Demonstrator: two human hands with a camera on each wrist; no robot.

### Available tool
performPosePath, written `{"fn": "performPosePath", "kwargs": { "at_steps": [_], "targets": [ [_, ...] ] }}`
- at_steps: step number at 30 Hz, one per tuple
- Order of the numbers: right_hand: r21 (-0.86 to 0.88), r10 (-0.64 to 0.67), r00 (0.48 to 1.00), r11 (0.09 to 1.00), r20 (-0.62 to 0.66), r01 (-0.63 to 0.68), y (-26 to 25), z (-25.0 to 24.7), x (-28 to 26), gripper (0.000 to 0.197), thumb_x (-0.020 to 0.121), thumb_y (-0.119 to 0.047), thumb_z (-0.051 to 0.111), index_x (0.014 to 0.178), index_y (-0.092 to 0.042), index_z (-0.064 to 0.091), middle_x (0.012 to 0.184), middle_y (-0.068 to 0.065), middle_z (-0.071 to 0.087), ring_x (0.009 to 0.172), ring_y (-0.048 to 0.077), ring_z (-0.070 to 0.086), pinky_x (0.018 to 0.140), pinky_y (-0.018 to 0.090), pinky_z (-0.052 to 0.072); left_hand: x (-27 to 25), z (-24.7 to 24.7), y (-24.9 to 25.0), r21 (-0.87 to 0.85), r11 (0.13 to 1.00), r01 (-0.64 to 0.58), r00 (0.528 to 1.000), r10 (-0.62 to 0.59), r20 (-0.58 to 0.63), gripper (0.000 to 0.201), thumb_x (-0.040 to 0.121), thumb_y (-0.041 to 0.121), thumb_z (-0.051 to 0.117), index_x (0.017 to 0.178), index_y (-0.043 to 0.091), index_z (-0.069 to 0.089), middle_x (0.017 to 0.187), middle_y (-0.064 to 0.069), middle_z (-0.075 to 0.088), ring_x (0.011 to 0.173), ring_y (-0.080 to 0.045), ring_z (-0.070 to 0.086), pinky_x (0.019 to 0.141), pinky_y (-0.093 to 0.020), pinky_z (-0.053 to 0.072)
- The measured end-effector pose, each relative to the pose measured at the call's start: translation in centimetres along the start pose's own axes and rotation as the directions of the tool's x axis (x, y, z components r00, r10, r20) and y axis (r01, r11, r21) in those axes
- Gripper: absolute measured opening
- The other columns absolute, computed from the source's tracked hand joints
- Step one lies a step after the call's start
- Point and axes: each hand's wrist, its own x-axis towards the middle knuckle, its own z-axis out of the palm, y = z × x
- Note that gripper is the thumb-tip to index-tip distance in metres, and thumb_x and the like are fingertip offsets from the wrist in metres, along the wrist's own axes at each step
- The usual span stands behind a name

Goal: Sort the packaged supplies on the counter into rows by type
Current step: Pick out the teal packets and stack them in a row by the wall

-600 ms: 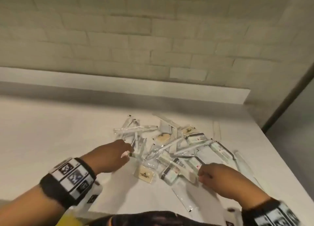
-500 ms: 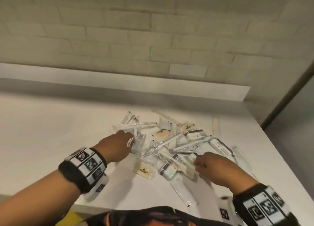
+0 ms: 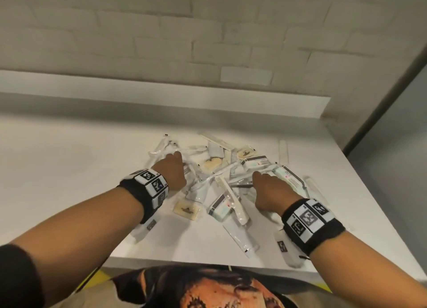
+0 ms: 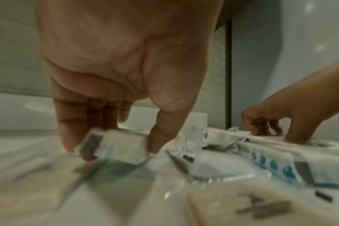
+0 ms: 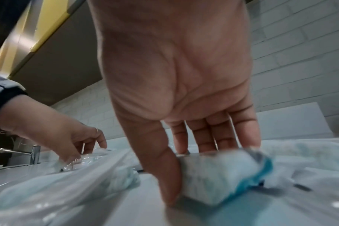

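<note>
Both hands moved fwd: left grip (image 4: pixel 114 146) pinches packet (image 4: pixel 116 146), right grip (image 5: pixel 203 175) pinches pouch (image 5: pixel 222 178).

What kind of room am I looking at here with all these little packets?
Probably a hotel or guest bathroom. A white counter under a painted brick wall holds a heap of wrapped guest toiletries, among them a comb and a soap bar, and the right wrist view shows a chrome tap.

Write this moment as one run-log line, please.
left hand: pinches small packet | right hand: pinches blue-edged packet | pile: unsorted | rows: none yet
</note>
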Motion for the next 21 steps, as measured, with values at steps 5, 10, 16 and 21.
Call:
{"fn": "performPosePath", "kwargs": {
  "at_steps": [5, 10, 16, 21],
  "targets": [
    [0.206, 0.135, 0.986, 0.972, -0.099, -0.112, 3.6, -1.5, -0.5, 0.061, 0.082, -0.034, 0.064, 0.134, -0.013, 0.039, 0.130, 0.008, 0.037, 0.110, 0.030, 0.056, 0.087, 0.037, 0.050, -1.8, -1.7, 0.4, -0.107, 0.993, -0.052, 0.992, 0.039, -0.121, 0.050, 0.080, 0.027, 0.053, 0.124, 0.006, 0.041, 0.127, -0.014, 0.032, 0.105, -0.033, 0.052, 0.079, -0.033, 0.044],
    [0.316, 0.341, 0.933, 0.903, -0.116, -0.291, 8.8, -3.0, 1.0, 0.053, 0.078, -0.026, 0.064, 0.124, -0.009, 0.044, 0.122, 0.014, 0.049, 0.108, 0.032, 0.056, 0.086, 0.037, 0.049, -4.2, -2.5, 3.3, -0.178, 0.968, -0.175, 0.984, 0.179, 0.004, 0.048, 0.080, 0.044, 0.058, 0.116, 0.018, 0.040, 0.106, -0.002, 0.054, 0.090, -0.020, 0.055, 0.064, -0.030, 0.041],
    [0.100, 0.278, 0.959, 0.957, -0.051, -0.272, 9.2, -1.3, 3.0, 0.048, 0.075, -0.022, 0.058, 0.121, -0.013, 0.048, 0.118, 0.010, 0.058, 0.110, 0.029, 0.053, 0.087, 0.037, 0.050, -4.9, 2.1, 8.0, 0.060, 0.934, -0.353, 0.931, 0.344, 0.118, 0.060, 0.073, 0.054, 0.063, 0.122, 0.023, 0.046, 0.118, 0.001, 0.056, 0.104, -0.020, 0.056, 0.078, -0.030, 0.045],
    [-0.118, 0.268, 0.938, 0.947, -0.221, -0.298, 10.2, -2.0, 4.1, 0.051, 0.084, -0.042, 0.058, 0.125, -0.013, 0.048, 0.122, 0.010, 0.051, 0.111, 0.028, 0.051, 0.085, 0.038, 0.044, -4.9, 3.3, 9.4, 0.108, 0.935, -0.338, 0.941, 0.338, 0.023, 0.077, 0.069, 0.063, 0.066, 0.129, 0.023, 0.039, 0.117, -0.003, 0.052, 0.107, -0.026, 0.056, 0.080, -0.036, 0.047]
  ]
}}
